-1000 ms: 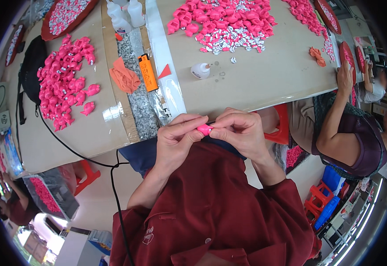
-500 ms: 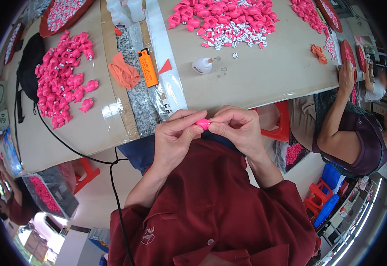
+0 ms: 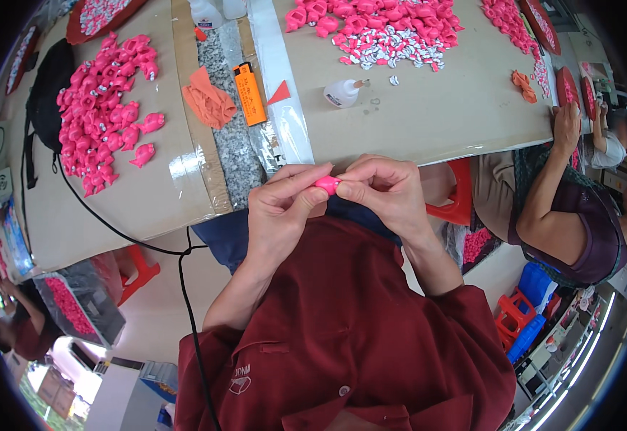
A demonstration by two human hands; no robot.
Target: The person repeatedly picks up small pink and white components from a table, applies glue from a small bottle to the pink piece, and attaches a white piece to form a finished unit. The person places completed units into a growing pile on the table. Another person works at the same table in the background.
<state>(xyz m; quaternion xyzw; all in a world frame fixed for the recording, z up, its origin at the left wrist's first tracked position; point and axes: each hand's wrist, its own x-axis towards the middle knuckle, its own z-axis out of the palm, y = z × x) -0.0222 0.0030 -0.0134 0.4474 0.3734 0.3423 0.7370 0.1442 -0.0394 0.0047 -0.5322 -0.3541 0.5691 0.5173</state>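
The left hand [image 3: 281, 205] and right hand [image 3: 386, 190], nearly closed, pinch a pink figure [image 3: 325, 185] between them, apparently to steady so small a piece, with a bottle [image 3: 340, 94] beyond on the tabletop [image 3: 428, 122].

Beige table [image 3: 428, 108] under pink pieces [image 3: 105, 111], orange cloth [image 3: 209, 98], white bottle [image 3: 340, 94].

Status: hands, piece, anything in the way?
Left hand and right hand both pinching one small pink piece. Piece partly hidden, by near edge of table. White bottle beyond, apart from both hands.
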